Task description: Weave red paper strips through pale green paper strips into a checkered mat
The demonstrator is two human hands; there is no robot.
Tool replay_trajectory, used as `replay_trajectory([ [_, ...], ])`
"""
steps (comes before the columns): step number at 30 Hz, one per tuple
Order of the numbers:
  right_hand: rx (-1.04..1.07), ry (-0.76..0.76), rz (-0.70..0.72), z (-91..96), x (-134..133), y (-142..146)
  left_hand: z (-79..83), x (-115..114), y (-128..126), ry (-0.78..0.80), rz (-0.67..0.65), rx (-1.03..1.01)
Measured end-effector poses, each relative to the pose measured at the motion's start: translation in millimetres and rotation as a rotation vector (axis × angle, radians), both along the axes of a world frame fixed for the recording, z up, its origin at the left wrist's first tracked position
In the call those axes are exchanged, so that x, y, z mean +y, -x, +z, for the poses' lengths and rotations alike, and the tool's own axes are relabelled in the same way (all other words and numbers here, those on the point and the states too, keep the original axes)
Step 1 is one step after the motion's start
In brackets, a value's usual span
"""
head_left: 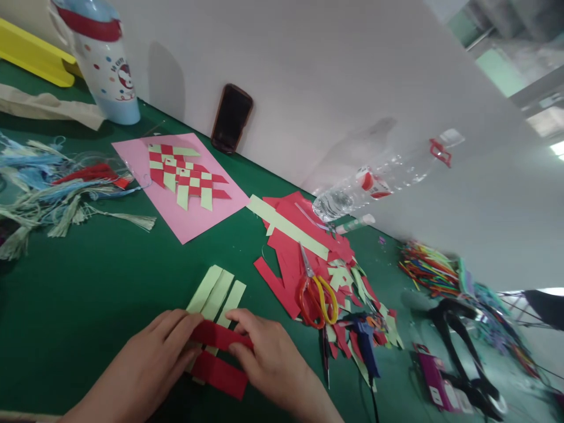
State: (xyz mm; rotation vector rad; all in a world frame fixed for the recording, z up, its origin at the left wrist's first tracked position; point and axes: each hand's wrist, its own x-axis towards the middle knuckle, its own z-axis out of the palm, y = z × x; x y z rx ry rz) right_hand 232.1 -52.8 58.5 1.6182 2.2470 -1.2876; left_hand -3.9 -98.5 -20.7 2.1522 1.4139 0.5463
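Note:
Between my hands lie several pale green paper strips (215, 288), running away from me side by side. A red paper strip (215, 335) crosses them, and a second red strip (222, 373) lies nearer to me, also across the green. My left hand (161, 346) presses its closed fingers on the left part of the upper red strip and the green strips; its fingertips are partly hidden. At the right end, my right hand (264, 346) pinches the same upper red strip between thumb and fingers.
Scissors (317, 294) lie on red and green paper scraps (291, 252) to the right, near a blue glue gun (365, 346). Woven paper fish (189, 176) rest on a pink sheet (185, 226). Along the wall stand a phone (232, 117), a patterned bottle (106, 70) and a clear bottle (379, 182).

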Motion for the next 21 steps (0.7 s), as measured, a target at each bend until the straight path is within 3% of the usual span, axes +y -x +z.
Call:
replay_trajectory([
  [7,0.18,0.03,-0.193,1.8,1,8,-0.1,0,-4,0.087,0.015,0.052],
  [16,0.342,0.049,-0.19,-0.7,13,2,-4.6,-2,-3,0.09,0.067,-0.033],
  [18,0.359,-0.015,-0.191,-4.8,25,0,-7.6,-3,0,0.075,0.088,-0.065],
  [21,0.202,-0.246,-0.158,-12.1,46,6,-8.7,-1,3,0.053,0.074,-0.112],
])
